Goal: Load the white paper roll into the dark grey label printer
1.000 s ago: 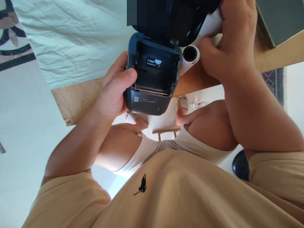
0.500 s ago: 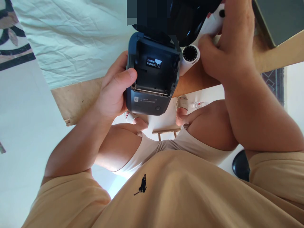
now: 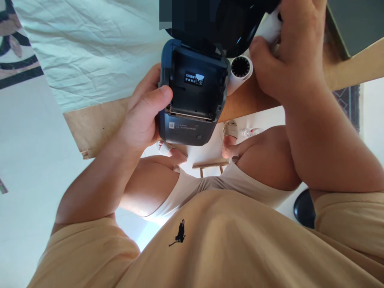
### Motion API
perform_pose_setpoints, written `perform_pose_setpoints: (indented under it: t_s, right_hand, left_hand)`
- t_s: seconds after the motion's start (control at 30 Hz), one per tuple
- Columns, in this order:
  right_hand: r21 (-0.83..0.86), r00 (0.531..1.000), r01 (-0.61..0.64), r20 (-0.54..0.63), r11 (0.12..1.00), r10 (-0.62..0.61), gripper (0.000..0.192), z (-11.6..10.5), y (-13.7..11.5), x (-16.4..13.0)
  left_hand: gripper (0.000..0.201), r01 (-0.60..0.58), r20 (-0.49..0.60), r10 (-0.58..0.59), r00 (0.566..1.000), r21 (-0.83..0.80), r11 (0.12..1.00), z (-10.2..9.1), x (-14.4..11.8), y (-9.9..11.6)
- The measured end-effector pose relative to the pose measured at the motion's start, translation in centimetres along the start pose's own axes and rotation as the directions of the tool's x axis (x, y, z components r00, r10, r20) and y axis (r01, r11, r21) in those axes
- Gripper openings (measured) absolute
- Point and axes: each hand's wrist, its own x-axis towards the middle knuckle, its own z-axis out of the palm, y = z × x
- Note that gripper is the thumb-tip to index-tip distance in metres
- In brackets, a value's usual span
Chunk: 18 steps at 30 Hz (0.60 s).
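Observation:
A dark label printer (image 3: 192,96) with its lid (image 3: 237,28) swung up is held in my left hand (image 3: 144,104). My left thumb presses over its left rim, and the inner bay faces me with a small white-printed label inside. Right of the printer lies a white roll (image 3: 237,82) with a black, toothed core. At the upper right, my right hand (image 3: 295,52) is closed on a second white roll (image 3: 270,28), partly hidden by the lid and my fingers. That roll's dark end shows only as a sliver beside my hand.
A pale green cloth (image 3: 99,48) covers the left of the wooden table (image 3: 99,124). A dark grey flat object (image 3: 357,24) lies at the table's upper right. Below are my legs, a clear bottle (image 3: 249,132) on the floor and a wooden rail (image 3: 210,165).
My right hand has shifted slightly right with the second roll, whose dark end is now mostly covered. The printer and my left hand have barely moved.

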Motion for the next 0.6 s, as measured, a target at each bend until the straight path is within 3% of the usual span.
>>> perform_pose_setpoints:
  t_s: [0.13,0.37,0.6]
  right_hand:
    - [-0.010,1.000,0.009,0.000,1.000,-0.009,0.040,0.04,0.50,0.09]
    - [-0.006,1.000,0.006,0.001,1.000,-0.006,0.024,-0.05,0.06,-0.06]
    - [-0.005,1.000,-0.011,-0.002,1.000,0.011,0.022,-0.09,-0.15,-0.01]
  left_hand:
    - [0.035,0.008,0.002,-0.008,1.000,-0.003,1.000,-0.02,-0.04,-0.03]
    - [0.034,0.014,-0.006,-0.014,1.000,-0.034,0.999,0.06,-0.02,-0.10]
    - [0.034,0.017,-0.008,-0.017,1.000,-0.044,0.999,0.08,0.05,0.10]
